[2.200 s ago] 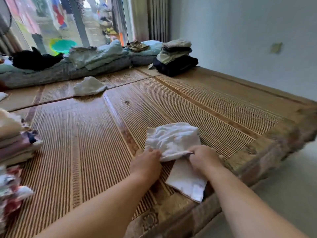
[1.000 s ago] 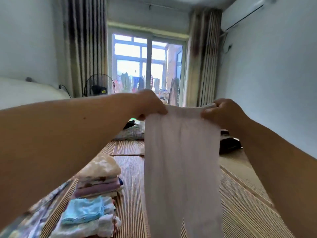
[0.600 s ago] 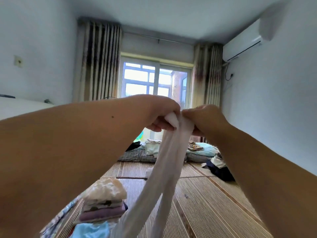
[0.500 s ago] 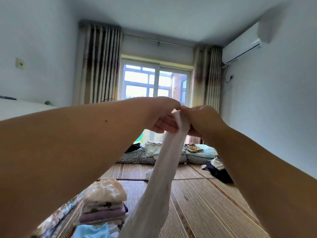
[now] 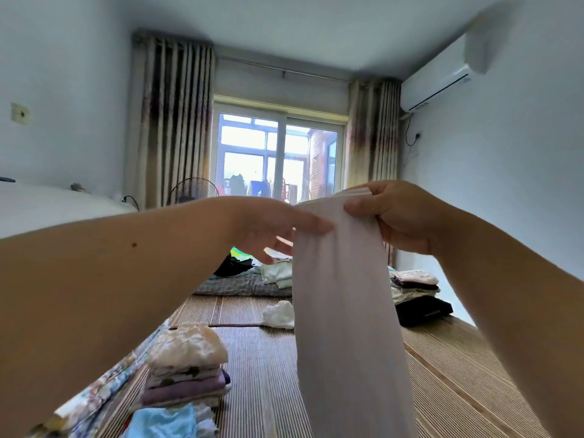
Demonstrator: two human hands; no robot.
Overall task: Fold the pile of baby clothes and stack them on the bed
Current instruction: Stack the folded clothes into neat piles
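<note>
A long white baby garment point(image 5: 344, 311) hangs in the air in front of me, doubled lengthwise. My right hand point(image 5: 401, 216) grips its top edge between thumb and curled fingers. My left hand point(image 5: 278, 226) is at the garment's left top edge with fingers stretched out; the thumb lies across the cloth. Below, on the woven bed mat point(image 5: 262, 374), stands a stack of folded baby clothes point(image 5: 186, 368) with a light blue piece point(image 5: 164, 422) in front of it.
A crumpled white garment point(image 5: 279, 314) lies further back on the mat. A second folded stack on dark cloth point(image 5: 417, 292) sits at the right. Bedding and loose clothes point(image 5: 249, 276) lie by the window. A patterned cloth point(image 5: 94, 396) runs along the left edge.
I lifted the white garment off the mat and held it wide, then brought both top corners together. Now my hands have moved slightly apart and my left fingers have loosened.
</note>
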